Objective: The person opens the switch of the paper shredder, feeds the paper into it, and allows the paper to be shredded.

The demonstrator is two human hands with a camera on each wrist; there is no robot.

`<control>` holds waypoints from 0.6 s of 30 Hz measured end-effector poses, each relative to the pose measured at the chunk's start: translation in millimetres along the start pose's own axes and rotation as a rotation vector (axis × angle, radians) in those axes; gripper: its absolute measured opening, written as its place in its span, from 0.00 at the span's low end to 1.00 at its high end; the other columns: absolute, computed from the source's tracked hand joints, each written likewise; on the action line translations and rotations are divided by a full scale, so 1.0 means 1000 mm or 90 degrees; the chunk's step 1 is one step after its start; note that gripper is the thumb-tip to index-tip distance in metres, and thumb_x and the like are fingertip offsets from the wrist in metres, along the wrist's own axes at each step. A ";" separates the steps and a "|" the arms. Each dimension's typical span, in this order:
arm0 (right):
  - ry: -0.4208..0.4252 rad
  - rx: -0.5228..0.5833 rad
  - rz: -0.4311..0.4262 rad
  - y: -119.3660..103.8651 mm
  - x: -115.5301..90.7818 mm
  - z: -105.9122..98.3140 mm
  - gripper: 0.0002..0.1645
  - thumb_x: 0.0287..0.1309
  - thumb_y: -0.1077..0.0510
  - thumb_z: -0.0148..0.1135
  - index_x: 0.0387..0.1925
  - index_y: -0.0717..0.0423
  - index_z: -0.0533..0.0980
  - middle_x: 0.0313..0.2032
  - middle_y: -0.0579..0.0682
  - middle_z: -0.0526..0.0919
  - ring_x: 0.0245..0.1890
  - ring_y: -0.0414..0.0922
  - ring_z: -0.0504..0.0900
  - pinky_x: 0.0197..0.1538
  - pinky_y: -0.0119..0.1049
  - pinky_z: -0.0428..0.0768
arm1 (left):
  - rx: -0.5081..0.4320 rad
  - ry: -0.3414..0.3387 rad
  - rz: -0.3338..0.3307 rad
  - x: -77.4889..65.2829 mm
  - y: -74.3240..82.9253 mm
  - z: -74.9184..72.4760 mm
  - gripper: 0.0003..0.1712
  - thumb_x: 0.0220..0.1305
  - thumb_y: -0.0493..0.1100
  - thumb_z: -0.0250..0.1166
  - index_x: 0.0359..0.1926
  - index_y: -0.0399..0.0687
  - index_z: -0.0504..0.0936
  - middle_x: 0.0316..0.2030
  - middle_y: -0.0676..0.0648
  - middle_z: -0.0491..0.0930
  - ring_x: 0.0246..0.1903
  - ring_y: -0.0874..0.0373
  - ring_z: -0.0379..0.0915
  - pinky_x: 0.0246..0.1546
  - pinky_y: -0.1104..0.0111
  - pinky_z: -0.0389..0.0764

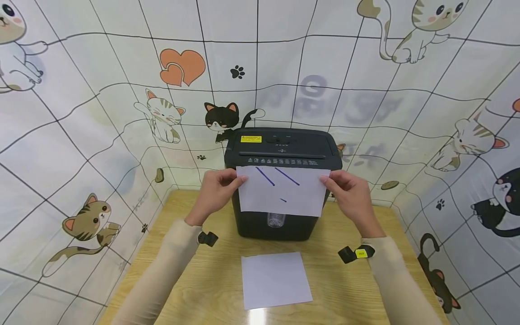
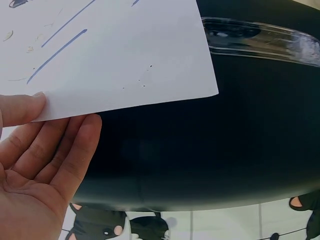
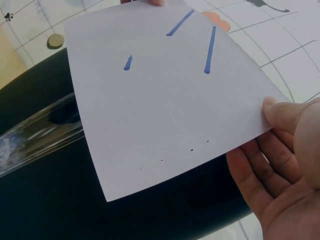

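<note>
A white sheet of paper [image 1: 284,198] with blue pen strokes hangs in front of a black paper shredder [image 1: 280,230], its top edge just below the feed slot. My left hand [image 1: 219,188] pinches the sheet's upper left corner between thumb and fingers. At the upper right corner, my right hand [image 1: 350,192] pinches it the same way. The left wrist view shows the thumb on top of the paper [image 2: 145,60] and the fingers beneath. In the right wrist view a few small dark specks dot the paper [image 3: 135,110]. The sheet hides part of the shredder's front and its clear window.
A second, blank sheet [image 1: 276,280] lies on the wooden table [image 1: 203,284] in front of the shredder. Behind and at both sides hangs a white cloth [image 1: 280,63] printed with grid lines and cartoon cats. A yellow label [image 1: 251,139] marks the shredder's top.
</note>
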State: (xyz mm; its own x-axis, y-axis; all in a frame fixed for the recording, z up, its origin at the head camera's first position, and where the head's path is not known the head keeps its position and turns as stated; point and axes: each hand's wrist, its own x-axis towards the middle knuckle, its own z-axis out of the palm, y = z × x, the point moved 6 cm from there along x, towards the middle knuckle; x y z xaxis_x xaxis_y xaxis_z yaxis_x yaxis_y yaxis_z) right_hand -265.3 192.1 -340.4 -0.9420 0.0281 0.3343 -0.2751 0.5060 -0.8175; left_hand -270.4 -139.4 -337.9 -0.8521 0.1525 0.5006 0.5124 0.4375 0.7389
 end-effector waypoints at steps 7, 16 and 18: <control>0.003 0.006 -0.022 -0.013 0.011 -0.008 0.20 0.53 0.37 0.63 0.38 0.45 0.81 0.32 0.47 0.84 0.32 0.43 0.75 0.33 0.31 0.71 | 0.011 0.005 0.016 0.013 0.014 -0.010 0.11 0.59 0.50 0.66 0.26 0.48 0.84 0.19 0.48 0.77 0.20 0.57 0.67 0.20 0.70 0.65; 0.012 0.018 -0.048 -0.038 0.025 -0.020 0.20 0.54 0.39 0.63 0.40 0.47 0.81 0.33 0.45 0.84 0.34 0.41 0.76 0.36 0.30 0.71 | 0.012 0.008 0.027 0.030 0.039 -0.025 0.13 0.60 0.51 0.65 0.28 0.48 0.84 0.21 0.44 0.79 0.20 0.57 0.67 0.21 0.69 0.67; 0.016 0.021 -0.051 -0.044 0.029 -0.023 0.20 0.53 0.39 0.63 0.40 0.47 0.81 0.33 0.44 0.84 0.35 0.40 0.76 0.37 0.30 0.71 | 0.013 0.010 0.026 0.033 0.050 -0.029 0.12 0.61 0.47 0.65 0.28 0.43 0.83 0.21 0.41 0.78 0.20 0.56 0.66 0.22 0.70 0.65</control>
State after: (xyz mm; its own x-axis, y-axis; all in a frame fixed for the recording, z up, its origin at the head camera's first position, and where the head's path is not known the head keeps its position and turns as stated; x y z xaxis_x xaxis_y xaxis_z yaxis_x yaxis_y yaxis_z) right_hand -275.9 190.3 -283.9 -0.9115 0.0102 0.4111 -0.3565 0.4788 -0.8023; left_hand -270.3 -138.0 -271.7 -0.8287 0.1574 0.5371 0.5445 0.4488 0.7086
